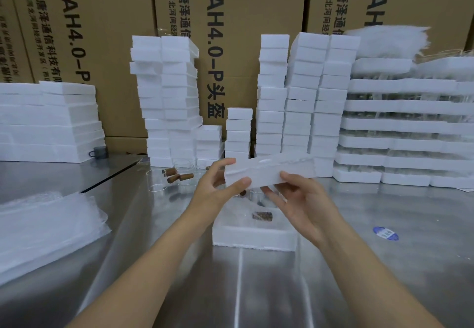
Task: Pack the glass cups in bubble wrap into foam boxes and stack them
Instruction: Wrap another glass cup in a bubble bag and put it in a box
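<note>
- White foam lid (269, 171) held in the air between both hands, above the open foam box (254, 238) on the steel counter (333, 276).
- Lid's left end: left hand (220, 186) fingers grasping it, thumb on the front face.
- Lid's lower edge: right hand (300, 204) fingers grasping from below, thumb on the front.
- Box interior mostly hidden by the hands. Only a brown speckled patch (262, 216) shows, can't tell what it is.
- Behind the left hand: bare glass cups (156, 180) and brown corks (177, 174), partly hidden.
- Far left: bubble wrap stack (46, 225), cut off by the frame edge.
</note>
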The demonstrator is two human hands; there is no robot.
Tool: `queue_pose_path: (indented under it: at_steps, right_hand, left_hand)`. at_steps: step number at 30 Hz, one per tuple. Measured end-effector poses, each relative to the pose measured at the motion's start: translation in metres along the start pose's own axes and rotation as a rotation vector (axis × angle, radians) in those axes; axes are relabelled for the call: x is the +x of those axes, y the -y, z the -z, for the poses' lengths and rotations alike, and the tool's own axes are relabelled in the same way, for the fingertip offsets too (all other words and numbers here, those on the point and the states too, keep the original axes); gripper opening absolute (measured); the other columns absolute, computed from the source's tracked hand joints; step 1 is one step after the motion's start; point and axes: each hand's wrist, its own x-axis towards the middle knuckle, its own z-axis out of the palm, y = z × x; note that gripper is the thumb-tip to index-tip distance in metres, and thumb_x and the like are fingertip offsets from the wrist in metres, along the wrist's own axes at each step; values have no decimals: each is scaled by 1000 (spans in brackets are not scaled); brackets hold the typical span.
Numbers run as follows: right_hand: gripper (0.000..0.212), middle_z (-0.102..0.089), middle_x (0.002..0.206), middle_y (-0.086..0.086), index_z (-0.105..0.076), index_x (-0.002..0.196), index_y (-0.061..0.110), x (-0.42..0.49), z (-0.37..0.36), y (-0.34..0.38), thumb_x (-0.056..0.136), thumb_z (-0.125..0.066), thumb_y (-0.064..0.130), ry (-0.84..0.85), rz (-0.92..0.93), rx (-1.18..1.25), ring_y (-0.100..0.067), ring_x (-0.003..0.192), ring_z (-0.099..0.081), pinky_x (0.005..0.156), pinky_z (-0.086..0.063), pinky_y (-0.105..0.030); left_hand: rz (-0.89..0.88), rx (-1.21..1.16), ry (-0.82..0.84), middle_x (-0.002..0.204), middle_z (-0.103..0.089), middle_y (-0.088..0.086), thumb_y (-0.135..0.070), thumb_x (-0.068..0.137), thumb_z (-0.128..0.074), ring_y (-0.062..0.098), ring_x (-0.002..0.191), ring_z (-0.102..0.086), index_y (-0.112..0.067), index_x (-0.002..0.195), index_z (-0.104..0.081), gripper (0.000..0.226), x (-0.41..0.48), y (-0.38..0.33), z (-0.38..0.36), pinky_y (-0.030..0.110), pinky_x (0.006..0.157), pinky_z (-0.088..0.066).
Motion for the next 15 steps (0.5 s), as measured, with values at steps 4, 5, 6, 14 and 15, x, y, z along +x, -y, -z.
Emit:
queue_pose_path:
  at_steps: [4,5,6,14,15]
  right_hand:
    - [56,-75,97,-1,-75,116,20,0,5,8,81,-75,65,-233,-129,-236,-21,90,-71,73,-50,-38]
    - [66,-74,89,1,-74,115,22,2,8,8,78,-70,76,-297,-135,-309,-19,82,-67,67,-45,-34]
    - [72,-71,82,2,-75,113,22,3,12,8,75,-66,83,-353,-132,-365,-17,74,-62,60,-41,-31]
    - [44,-58,89,-1,-67,104,23,9,46,4,82,-64,61,-553,-135,-778,-20,75,-55,61,-34,-33]
    - [42,-57,85,-2,-67,102,21,10,49,3,81,-64,58,-542,-156,-799,-21,73,-54,59,-33,-32]
  left_hand:
    - [43,73,46,140,-60,-26,-79,48,-93,-17,123,-54,-55,139,-59,99,1,-5,13,17,94,-45]
    - [56,85,46,140,-59,-26,-81,44,-93,-12,126,-53,-55,140,-59,105,1,-5,15,19,95,-46]
    - [69,98,49,140,-59,-24,-82,41,-94,-6,129,-53,-55,142,-57,111,2,-4,17,22,98,-47]
    - [179,219,262,136,-61,-21,-59,47,-101,-11,118,-60,-47,142,-53,107,3,-3,28,19,96,-50]
    - [193,219,282,135,-61,-21,-56,48,-102,-12,114,-61,-47,139,-53,103,3,-2,29,17,94,-50]
